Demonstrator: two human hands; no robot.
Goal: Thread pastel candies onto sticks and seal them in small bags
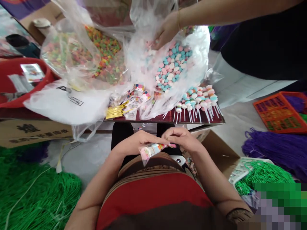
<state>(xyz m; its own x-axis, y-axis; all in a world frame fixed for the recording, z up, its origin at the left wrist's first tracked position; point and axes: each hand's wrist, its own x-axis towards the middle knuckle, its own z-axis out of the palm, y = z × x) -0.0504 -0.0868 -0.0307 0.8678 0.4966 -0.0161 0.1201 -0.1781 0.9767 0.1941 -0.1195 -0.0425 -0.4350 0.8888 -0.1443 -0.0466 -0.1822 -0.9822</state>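
A clear-wrapped marshmallow lollipop [151, 150] with a colourful printed wrapper lies tilted in front of my lap. My left hand [142, 140] is closed on it, fingers reaching along the upper side of the wrapper. At the wrapper's narrow end, my right hand [183, 138] pinches with its fingertips; the exact hold is partly hidden by the fingers. On the table edge beyond lie several unwrapped marshmallow lollipops [198, 99] with white sticks pointing toward me. Gold twist ties [116, 111] and printed small wrappers [137, 99] sit to their left.
Across the table, a co-worker's hand [166, 30] reaches into a bag of pastel candies [171, 65]. A bag of gummy candies [105, 54] and a red basin [45, 75] are to the left. An open cardboard box [218, 151] stands below right, near an orange crate [280, 113].
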